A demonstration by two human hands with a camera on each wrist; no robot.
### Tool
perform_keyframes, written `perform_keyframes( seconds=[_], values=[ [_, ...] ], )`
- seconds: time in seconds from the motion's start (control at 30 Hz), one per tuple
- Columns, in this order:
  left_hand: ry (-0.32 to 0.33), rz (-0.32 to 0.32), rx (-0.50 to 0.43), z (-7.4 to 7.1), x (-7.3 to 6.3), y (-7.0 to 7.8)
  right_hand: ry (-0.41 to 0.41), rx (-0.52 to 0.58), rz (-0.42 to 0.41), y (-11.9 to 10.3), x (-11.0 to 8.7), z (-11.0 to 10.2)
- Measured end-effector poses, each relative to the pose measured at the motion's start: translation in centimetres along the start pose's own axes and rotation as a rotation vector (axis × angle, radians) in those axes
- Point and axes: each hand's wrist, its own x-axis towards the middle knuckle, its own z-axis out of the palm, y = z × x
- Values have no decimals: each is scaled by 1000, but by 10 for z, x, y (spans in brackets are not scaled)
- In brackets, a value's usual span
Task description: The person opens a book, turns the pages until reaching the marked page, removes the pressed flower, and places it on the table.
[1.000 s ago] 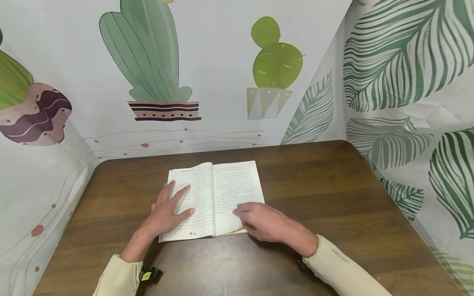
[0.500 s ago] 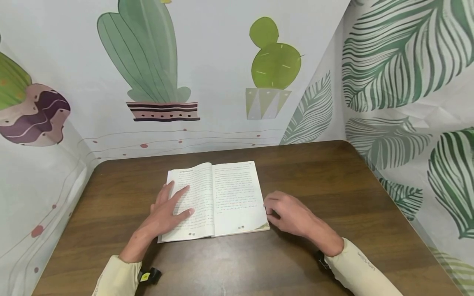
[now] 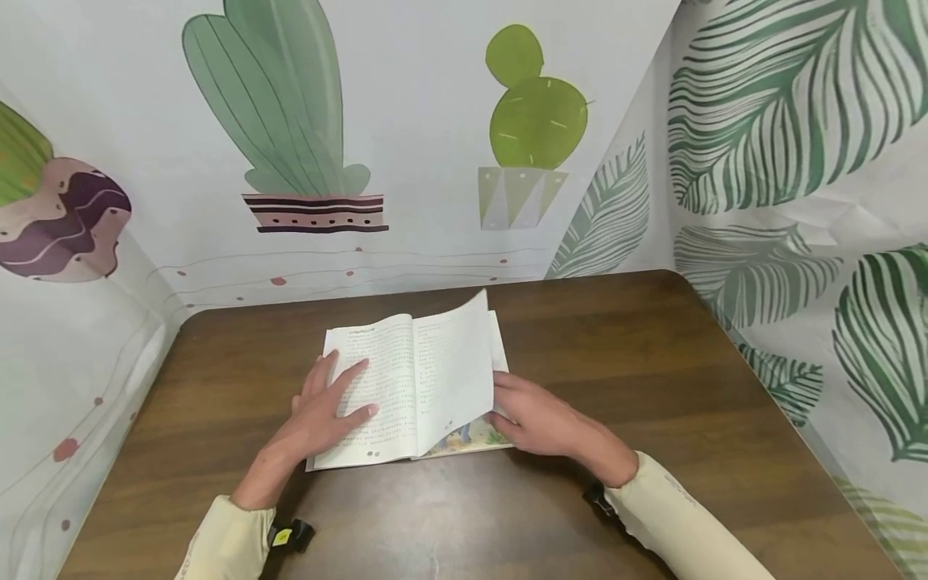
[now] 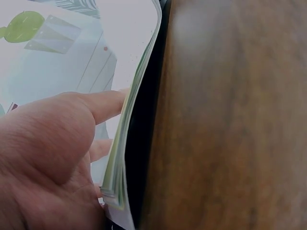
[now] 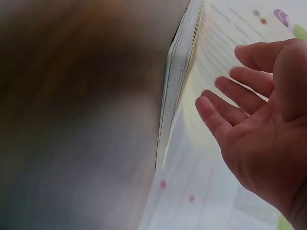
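An open book (image 3: 387, 346) lies on the wooden table, its pages covered in printed text. My left hand (image 3: 315, 419) rests with spread, straight fingers on the left page; in the left wrist view, the page edges (image 4: 120, 158) pass in front of its fingertips. On the right, a single leaf (image 3: 455, 370) stands raised and curved, baring a coloured illustration (image 3: 474, 435) below. My right hand (image 3: 540, 419) is at that leaf's outer edge, some fingertips hidden behind it. The right wrist view shows this hand's fingers (image 5: 230, 98) loosely extended, with thumb and fingers apart.
The brown wooden table (image 3: 616, 346) extends around the book. Behind it stands a wall covering (image 3: 428, 137) printed with cacti and leaves. A black wrist strap (image 3: 293, 537) with a yellow tag shows by the left sleeve (image 3: 232, 536).
My right hand moved off the right page to the book's outer edge, then back inward as the leaf rose and bent leftward, uncovering the illustration. The left hand stayed on its page.
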Motion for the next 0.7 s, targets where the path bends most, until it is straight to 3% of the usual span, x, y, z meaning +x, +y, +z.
perform_keyframes(
  seconds=[0.1, 0.2, 0.4, 0.53, 0.7],
  values=[
    [4, -7, -13, -2, 0, -1, -60, 16, -17, -6, 17, 8],
    [8, -45, -92, -4, 0, 0, -89, -18, -50, -12, 30, 18],
    [66, -123, -416, -11, 5, 4, -131, -42, -127, -22, 46, 33],
    [94, -151, -630, -17, 2, 1, -195, -36, -87, -27, 49, 37],
    [90, -239, -684, -21, -1, -1, -249, -24, -23, -33, 50, 36]
  ],
)
